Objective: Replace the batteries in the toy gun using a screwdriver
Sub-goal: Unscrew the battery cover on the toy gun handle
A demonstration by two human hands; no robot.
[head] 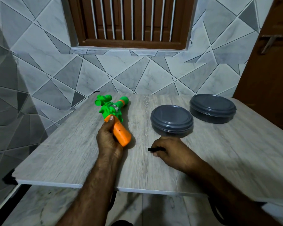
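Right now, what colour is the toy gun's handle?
Orange handle; the head view shows it best.

Readable text: none.
Toy gun (112,110), at 10 o'clock in the view: no lettering, brand or number legible on its green and orange plastic.
Near grey container (171,119), at 1 o'clock: plain lid, no label legible.
Far grey container (212,106), at 2 o'clock: plain lid, no label legible.

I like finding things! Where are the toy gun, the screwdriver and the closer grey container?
toy gun (111,110): head view, on its green body.
screwdriver (155,149): head view, on the black end poking out of the right hand (170,152).
closer grey container (171,119): head view, on its lid.
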